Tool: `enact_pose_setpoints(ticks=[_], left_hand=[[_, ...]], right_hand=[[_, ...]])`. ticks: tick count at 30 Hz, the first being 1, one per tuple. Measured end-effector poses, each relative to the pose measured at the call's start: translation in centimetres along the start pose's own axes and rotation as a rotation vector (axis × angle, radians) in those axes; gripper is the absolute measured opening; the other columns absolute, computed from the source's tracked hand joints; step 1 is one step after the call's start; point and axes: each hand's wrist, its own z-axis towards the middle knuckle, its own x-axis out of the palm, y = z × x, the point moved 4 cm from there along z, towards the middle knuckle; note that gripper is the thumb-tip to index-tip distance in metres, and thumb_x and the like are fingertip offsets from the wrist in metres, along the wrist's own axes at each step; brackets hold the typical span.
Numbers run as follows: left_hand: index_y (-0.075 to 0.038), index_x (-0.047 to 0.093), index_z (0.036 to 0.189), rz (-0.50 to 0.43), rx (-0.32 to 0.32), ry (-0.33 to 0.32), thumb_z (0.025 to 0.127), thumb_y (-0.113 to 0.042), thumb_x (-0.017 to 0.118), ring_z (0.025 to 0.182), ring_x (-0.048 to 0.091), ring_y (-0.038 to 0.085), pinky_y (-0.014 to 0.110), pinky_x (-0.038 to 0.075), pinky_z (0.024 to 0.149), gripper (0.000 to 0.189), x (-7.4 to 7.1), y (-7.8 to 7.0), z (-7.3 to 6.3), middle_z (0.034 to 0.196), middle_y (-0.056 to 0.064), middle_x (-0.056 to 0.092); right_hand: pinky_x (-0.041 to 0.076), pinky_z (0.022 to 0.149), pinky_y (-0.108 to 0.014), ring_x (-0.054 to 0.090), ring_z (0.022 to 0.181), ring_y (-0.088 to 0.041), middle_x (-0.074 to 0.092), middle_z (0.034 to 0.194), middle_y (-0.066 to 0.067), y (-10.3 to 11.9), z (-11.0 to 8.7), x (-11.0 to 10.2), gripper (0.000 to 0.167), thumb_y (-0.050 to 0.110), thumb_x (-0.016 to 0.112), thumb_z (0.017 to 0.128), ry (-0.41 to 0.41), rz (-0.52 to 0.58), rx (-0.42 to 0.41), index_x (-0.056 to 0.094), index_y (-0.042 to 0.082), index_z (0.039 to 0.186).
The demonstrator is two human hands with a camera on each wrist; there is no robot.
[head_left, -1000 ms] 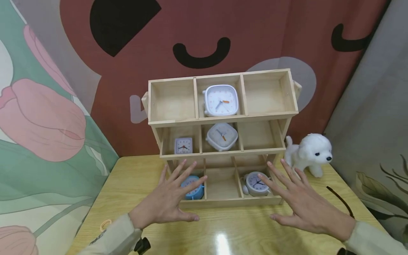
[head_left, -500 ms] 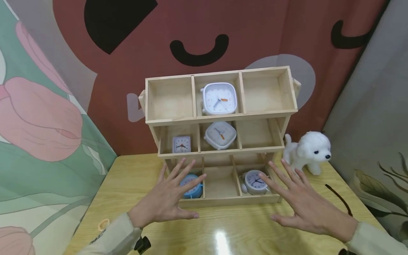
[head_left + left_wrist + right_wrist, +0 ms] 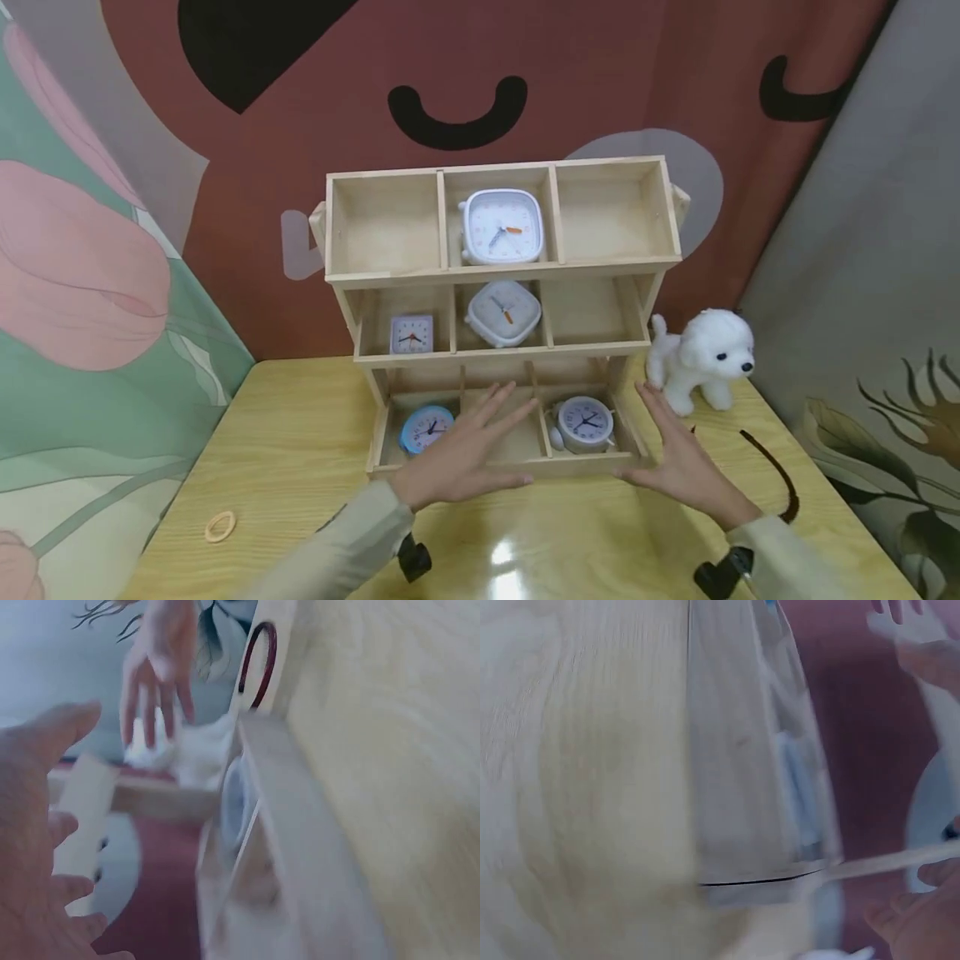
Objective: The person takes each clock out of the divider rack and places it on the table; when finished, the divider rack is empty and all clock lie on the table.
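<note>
A three-tier wooden shelf with compartments stands on the table. My left hand hovers before its bottom middle compartment, fingers extended, holding nothing. Close by on the left is a blue round alarm clock, partly hidden by that hand. My right hand is in the air off the shelf's lower right corner, thumb spread from the fingers. Nearest to it is a grey-white round alarm clock in the bottom right compartment. Both hands, left and right, appear blurred in the left wrist view.
White rounded-square clocks stand in the top middle and middle-tier centre; a small square clock is at middle left. A white toy dog and a dark curved band lie right; a beige ring left.
My left hand has moved right, uncovering most of the blue clock. My right hand has turned, its fingers closer together and farther from the grey-white clock. The head view has shifted slightly.
</note>
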Motion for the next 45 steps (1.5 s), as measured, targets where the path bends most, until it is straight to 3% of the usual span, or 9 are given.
enact_pose_setpoints(ticks=[5, 11, 20, 26, 32, 35, 39, 40, 45], left_hand=[[-0.033, 0.009, 0.155, -0.095, -0.009, 0.015, 0.094, -0.056, 0.049, 0.148, 0.017, 0.032, 0.056, 0.028, 0.114, 0.077, 3.9, -0.7, 4.9, 0.163, 0.01, 0.009], [-0.017, 0.031, 0.152, -0.026, -0.072, -0.029, 0.089, -0.041, 0.067, 0.144, 0.028, 0.037, 0.053, 0.031, 0.113, 0.076, 6.8, -0.9, 10.1, 0.157, 0.017, 0.026], [-0.019, 0.051, 0.139, 0.048, -0.157, 0.124, 0.079, -0.036, 0.076, 0.124, 0.052, 0.024, 0.041, 0.045, 0.099, 0.067, 9.2, -1.4, 15.0, 0.135, 0.003, 0.058], [-0.026, 0.051, 0.139, 0.116, -0.203, 0.16, 0.075, -0.04, 0.079, 0.119, 0.052, 0.019, 0.042, 0.048, 0.093, 0.071, 9.3, -1.7, 16.2, 0.129, -0.003, 0.061], [-0.029, 0.047, 0.142, 0.199, -0.202, 0.164, 0.077, -0.041, 0.077, 0.12, 0.055, 0.019, 0.038, 0.053, 0.086, 0.073, 9.6, -1.8, 16.4, 0.135, -0.001, 0.057], [-0.026, 0.047, 0.142, 0.222, -0.194, 0.173, 0.078, -0.041, 0.076, 0.12, 0.055, 0.02, 0.037, 0.054, 0.085, 0.072, 9.4, -1.8, 16.4, 0.136, 0.001, 0.057], [-0.024, 0.044, 0.144, 0.251, -0.18, 0.192, 0.08, -0.041, 0.075, 0.122, 0.054, 0.021, 0.037, 0.055, 0.084, 0.073, 9.1, -1.9, 16.4, 0.136, 0.002, 0.057], [-0.024, 0.044, 0.144, 0.247, -0.176, 0.19, 0.079, -0.04, 0.075, 0.121, 0.054, 0.022, 0.037, 0.055, 0.083, 0.074, 9.0, -2.0, 16.4, 0.135, 0.002, 0.058], [-0.023, 0.043, 0.143, 0.237, -0.121, 0.159, 0.076, -0.04, 0.077, 0.113, 0.054, 0.021, 0.036, 0.053, 0.078, 0.077, 7.4, -3.1, 16.3, 0.128, 0.002, 0.06]], right_hand=[[0.03, 0.103, -0.07, 0.019, 0.14, -0.053, 0.011, 0.159, -0.026, -3.9, 0.8, 3.6, 0.12, 0.029, 0.087, 0.069, -0.014, 0.206, 0.158, 0.006, 0.018, 0.156], [0.016, 0.11, -0.07, 0.014, 0.143, -0.049, 0.013, 0.159, -0.026, -6.4, 0.3, 6.1, 0.115, 0.016, 0.086, 0.07, -0.017, 0.453, 0.273, 0.01, 0.017, 0.156], [0.02, 0.119, -0.043, 0.018, 0.146, -0.041, 0.023, 0.159, -0.019, -8.0, -0.3, 7.2, 0.099, 0.022, 0.084, 0.074, -0.109, 0.343, 0.247, 0.026, 0.009, 0.153], [0.021, 0.102, -0.001, 0.026, 0.145, -0.035, 0.031, 0.156, -0.016, -8.3, -0.3, 7.5, 0.093, 0.032, 0.082, 0.075, -0.15, 0.3, 0.226, 0.032, 0.012, 0.151], [0.027, 0.093, 0.002, 0.035, 0.139, -0.028, 0.035, 0.153, -0.016, -8.4, 0.0, 7.0, 0.089, 0.03, 0.083, 0.075, -0.137, 0.323, 0.235, 0.037, 0.01, 0.148], [0.041, 0.074, -0.005, 0.061, 0.094, -0.014, 0.035, 0.154, -0.014, -8.4, 0.3, 7.1, 0.089, 0.03, 0.083, 0.074, -0.127, 0.36, 0.27, 0.038, 0.014, 0.148], [0.041, 0.059, -0.012, 0.045, 0.063, 0.003, 0.033, 0.155, -0.013, -8.6, 0.3, 7.4, 0.09, 0.033, 0.084, 0.073, -0.105, 0.395, 0.312, 0.037, 0.017, 0.149], [0.041, 0.064, -0.011, 0.048, 0.073, 0.009, 0.033, 0.155, -0.011, -8.7, 0.2, 7.4, 0.091, 0.035, 0.084, 0.072, -0.104, 0.387, 0.323, 0.038, 0.019, 0.149], [0.038, 0.05, -0.017, 0.036, 0.053, 0.001, 0.036, 0.154, -0.009, -8.9, -0.2, 6.9, 0.092, 0.034, 0.085, 0.071, -0.098, 0.368, 0.371, 0.038, 0.022, 0.148]])
